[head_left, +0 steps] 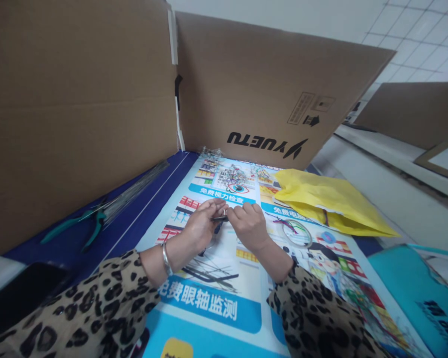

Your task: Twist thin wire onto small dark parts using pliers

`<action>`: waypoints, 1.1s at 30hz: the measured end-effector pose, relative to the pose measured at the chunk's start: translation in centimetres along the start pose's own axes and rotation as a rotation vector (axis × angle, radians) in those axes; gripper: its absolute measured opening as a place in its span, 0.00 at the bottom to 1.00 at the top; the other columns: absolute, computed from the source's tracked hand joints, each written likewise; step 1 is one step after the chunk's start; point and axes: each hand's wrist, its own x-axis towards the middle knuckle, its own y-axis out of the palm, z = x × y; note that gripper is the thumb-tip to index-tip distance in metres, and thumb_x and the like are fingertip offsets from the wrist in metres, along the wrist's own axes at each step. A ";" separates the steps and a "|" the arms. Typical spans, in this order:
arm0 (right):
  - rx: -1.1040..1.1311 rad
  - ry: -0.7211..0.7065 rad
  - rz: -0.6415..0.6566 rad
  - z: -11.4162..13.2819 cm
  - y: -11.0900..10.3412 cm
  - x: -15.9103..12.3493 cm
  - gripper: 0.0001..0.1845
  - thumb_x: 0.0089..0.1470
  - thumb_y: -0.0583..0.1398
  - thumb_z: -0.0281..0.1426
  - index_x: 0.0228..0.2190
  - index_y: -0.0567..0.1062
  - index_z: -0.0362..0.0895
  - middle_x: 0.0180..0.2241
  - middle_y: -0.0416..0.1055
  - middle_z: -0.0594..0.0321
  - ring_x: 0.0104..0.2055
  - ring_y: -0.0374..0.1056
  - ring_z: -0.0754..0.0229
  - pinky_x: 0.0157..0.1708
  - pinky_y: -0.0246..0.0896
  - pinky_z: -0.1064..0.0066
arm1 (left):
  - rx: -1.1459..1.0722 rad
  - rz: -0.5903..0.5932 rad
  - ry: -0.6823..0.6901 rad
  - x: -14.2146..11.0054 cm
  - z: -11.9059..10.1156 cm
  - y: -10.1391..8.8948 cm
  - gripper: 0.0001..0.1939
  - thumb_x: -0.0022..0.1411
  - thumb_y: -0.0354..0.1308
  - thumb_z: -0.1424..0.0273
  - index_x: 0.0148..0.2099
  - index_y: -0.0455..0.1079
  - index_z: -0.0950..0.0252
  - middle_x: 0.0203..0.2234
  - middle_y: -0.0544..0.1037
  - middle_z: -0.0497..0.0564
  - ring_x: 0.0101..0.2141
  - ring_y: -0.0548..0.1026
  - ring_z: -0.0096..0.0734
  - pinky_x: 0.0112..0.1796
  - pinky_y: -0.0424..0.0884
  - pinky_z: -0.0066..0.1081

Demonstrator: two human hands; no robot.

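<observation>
My left hand and my right hand meet over the middle of a printed poster. Between them is a small thin dark piece, pinched by the fingers of both hands; its exact kind is too small and blurred to make out. Beneath my left wrist, several black and pale thin strips lie crossed on the poster. Just beyond my fingers sits a tangled heap of thin wires. Some of the dark piece is hidden by my fingers.
Teal-handled pliers and a bundle of thin straight wires lie on the left. A yellow bag, a wire ring and a teal box are on the right. Cardboard walls stand behind and left.
</observation>
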 end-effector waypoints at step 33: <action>0.422 0.377 0.866 0.4 -1.4 1.7 0.20 0.52 0.50 0.46 0.29 0.75 0.47 0.29 0.74 0.60 0.32 0.67 0.59 0.26 0.48 0.73 | 0.416 0.470 0.089 1.6 -1.5 -2.5 0.12 0.56 0.55 0.68 0.42 0.70 0.67 0.38 0.77 0.58 0.44 0.72 0.40 0.47 0.63 0.40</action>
